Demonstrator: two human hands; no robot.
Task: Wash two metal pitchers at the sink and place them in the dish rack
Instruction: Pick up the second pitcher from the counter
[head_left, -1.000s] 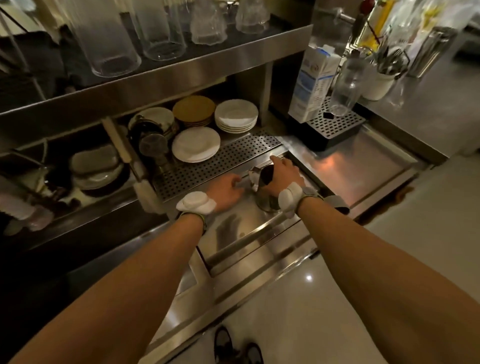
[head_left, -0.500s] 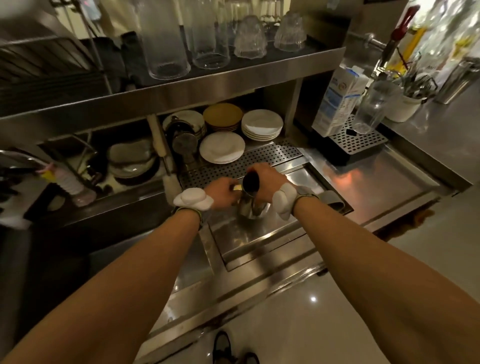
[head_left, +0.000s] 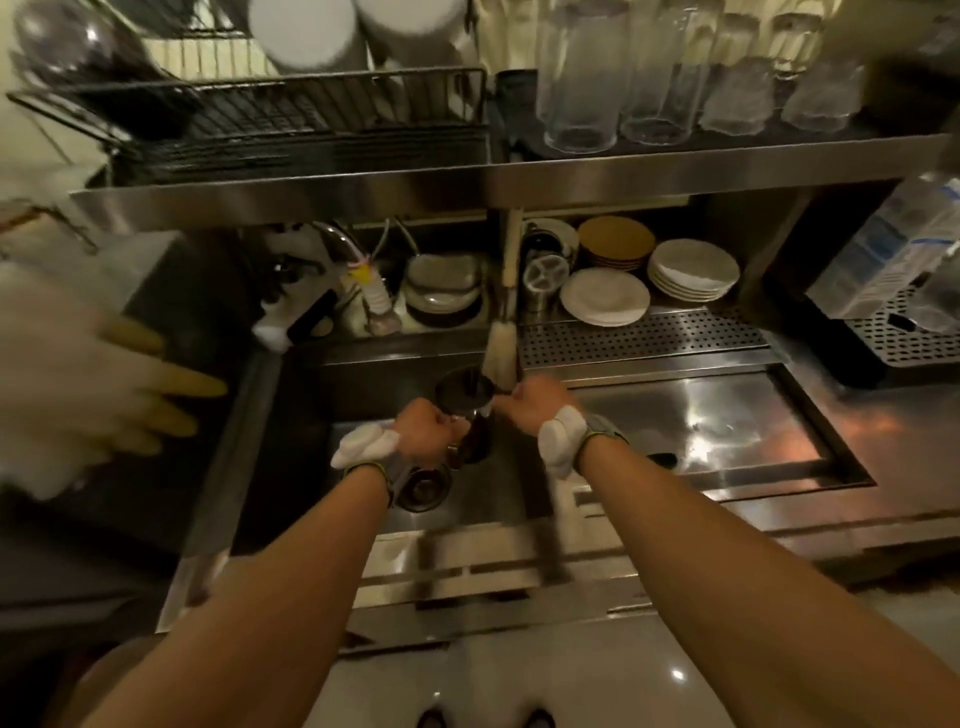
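Both hands are gripping one metal pitcher (head_left: 465, 410) above the sink (head_left: 498, 499), near the basin's back wall. The left hand (head_left: 423, 434) is closing around the pitcher's lower body, and the right hand (head_left: 527, 402) is curling its fingers at the rim on the right side. The pitcher's dark open mouth is facing up and slightly away. A drain (head_left: 423, 486) is showing in the basin floor just under the left wrist. A brush (head_left: 503, 343) is hanging down behind the pitcher. A wire dish rack (head_left: 291, 124) is sitting on the upper shelf (head_left: 519, 179), beside upturned glasses (head_left: 649, 78). Stacked plates (head_left: 693, 270) are resting under the shelf, and yellow rubber gloves (head_left: 104, 384) are lying at the left
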